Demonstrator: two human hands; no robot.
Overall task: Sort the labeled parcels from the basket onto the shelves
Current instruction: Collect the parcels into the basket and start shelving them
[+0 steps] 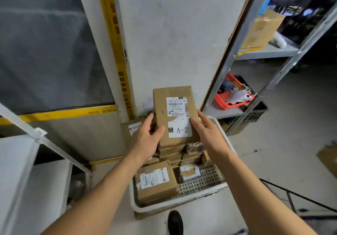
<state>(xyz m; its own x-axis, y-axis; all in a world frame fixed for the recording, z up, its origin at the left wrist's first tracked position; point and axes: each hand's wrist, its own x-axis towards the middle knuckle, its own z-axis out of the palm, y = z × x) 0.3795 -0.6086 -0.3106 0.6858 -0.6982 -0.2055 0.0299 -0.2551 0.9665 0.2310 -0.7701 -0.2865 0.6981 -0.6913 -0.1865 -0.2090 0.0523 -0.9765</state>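
A brown cardboard parcel (pixel 164 105) with a barcode label and a white tag reading A-2 is held upright above the basket. My left hand (pixel 147 140) grips its left edge, thumb on the front face. My right hand (pixel 206 130) presses its right edge. Below them the white perforated basket (pixel 204 189) sits on the floor with several more brown parcels in it, among them a squarish labelled box (pixel 156 183) at the near left and a stack (pixel 173 154) directly under the held parcel.
A grey metal shelf unit (pixel 262 52) stands at the right, with a cardboard box (pixel 262 28) on an upper level and a red tray (pixel 231 96) of odds and ends lower down. Another white shelf (pixel 21 161) is at the left. A shoe (pixel 175 222) is near the basket.
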